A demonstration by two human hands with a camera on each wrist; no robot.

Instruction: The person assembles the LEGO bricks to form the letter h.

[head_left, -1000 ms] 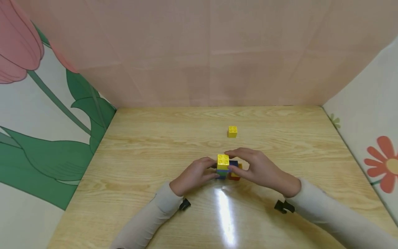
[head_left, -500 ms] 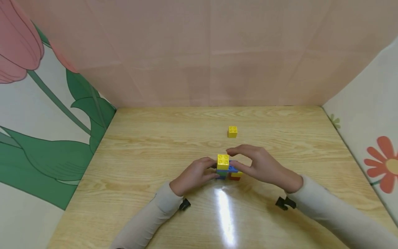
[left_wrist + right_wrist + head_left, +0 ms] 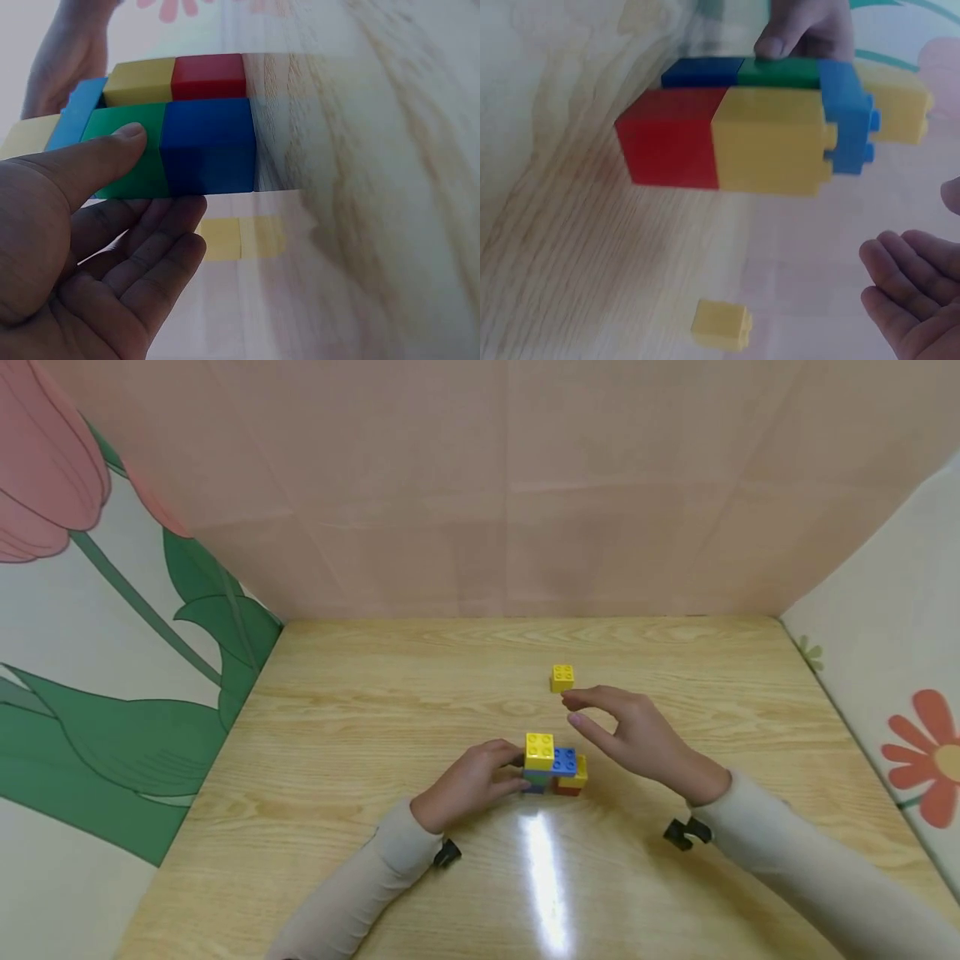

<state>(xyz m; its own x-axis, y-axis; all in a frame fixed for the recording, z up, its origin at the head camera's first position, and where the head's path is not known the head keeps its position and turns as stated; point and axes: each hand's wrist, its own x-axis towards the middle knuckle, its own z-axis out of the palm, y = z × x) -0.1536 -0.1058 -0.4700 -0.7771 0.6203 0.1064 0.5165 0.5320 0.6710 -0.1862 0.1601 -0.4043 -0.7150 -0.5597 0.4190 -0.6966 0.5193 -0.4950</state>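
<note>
A small toy-brick structure stands on the table. One column has a dark blue brick [image 3: 208, 150] at the bottom and a green brick [image 3: 139, 174] on it. Beside it, a red brick [image 3: 673, 142] carries a yellow brick [image 3: 769, 142]. A flatter blue brick [image 3: 565, 762] lies over the green one and reaches toward the second column, with another yellow brick [image 3: 538, 754] on its left end. My left hand [image 3: 474, 781] pinches the green brick, thumb on its near face. My right hand [image 3: 641, 739] hovers behind and right of the structure, fingers extended, holding nothing.
A loose yellow brick [image 3: 562, 680] lies farther back on the wooden table [image 3: 375, 693], just beyond my right fingertips. A pink wall [image 3: 480, 527] closes off the back, and flower-printed panels stand at both sides.
My right hand has let go of the blue brick and moved back toward the loose yellow brick, uncovering the blue brick's studs. My left hand stays where it was.
</note>
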